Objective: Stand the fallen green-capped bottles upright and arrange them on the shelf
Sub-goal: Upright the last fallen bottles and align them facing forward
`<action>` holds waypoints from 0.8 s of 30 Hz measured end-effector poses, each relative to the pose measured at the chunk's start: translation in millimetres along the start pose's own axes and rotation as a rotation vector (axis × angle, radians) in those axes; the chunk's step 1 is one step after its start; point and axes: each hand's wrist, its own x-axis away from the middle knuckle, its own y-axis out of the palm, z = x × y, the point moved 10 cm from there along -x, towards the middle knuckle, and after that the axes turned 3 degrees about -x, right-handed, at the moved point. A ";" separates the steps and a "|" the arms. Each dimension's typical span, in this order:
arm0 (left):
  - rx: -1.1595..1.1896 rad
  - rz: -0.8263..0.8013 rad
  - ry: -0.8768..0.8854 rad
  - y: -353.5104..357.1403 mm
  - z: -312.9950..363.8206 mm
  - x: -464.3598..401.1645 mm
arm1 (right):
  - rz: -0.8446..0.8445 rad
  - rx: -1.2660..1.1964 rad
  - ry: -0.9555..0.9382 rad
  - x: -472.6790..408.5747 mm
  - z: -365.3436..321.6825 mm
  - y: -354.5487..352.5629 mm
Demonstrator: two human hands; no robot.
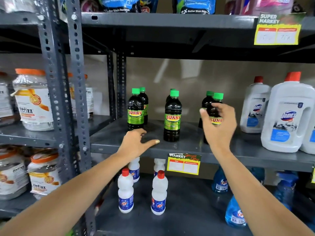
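Nearest the camera, two bare forearms reach up toward a grey metal shelf (187, 150). The left hand (136, 142) rests on the shelf's front edge with its fingers spread and its grip released, holding nothing; it lies just in front of the left front green-capped bottle (135, 111). The right hand (219, 125) is raised a little above the shelf, its grip clenched around the right front green-capped bottle (215, 109), thumb on the left side of the body and fingers wrapped over the lower label. That bottle stands with its long axis vertical and its cap pointing up; its base is hidden behind the hand, so whether it touches the shelf cannot be told.

Six dark SUNNY bottles with green caps show on this shelf, all upright with caps up, set in three pairs front to back. The middle front bottle (172, 118) stands between the hands, apart from both. Behind each front bottle another is partly hidden: a left rear bottle (144, 101), a middle rear bottle (171, 91) of which little but the cap shows, and a right rear bottle (207, 101).

Farther right on the same shelf stand white red-capped jugs (288, 116). On the shelf below, four white red-capped bottles (159, 193) stand in two pairs.
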 end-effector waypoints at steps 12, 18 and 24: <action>-0.655 -0.261 -0.047 -45.4 -84.2 11.5 | -0.714 0.143 0.306 116.2 -0.4 228.9; -0.680 -0.408 -0.098 -43.0 -93.2 5.0 | -0.794 0.027 0.733 120.3 43.3 265.9; -0.691 -0.366 -0.052 -41.7 -92.5 2.6 | -0.774 0.056 0.675 129.5 44.9 270.7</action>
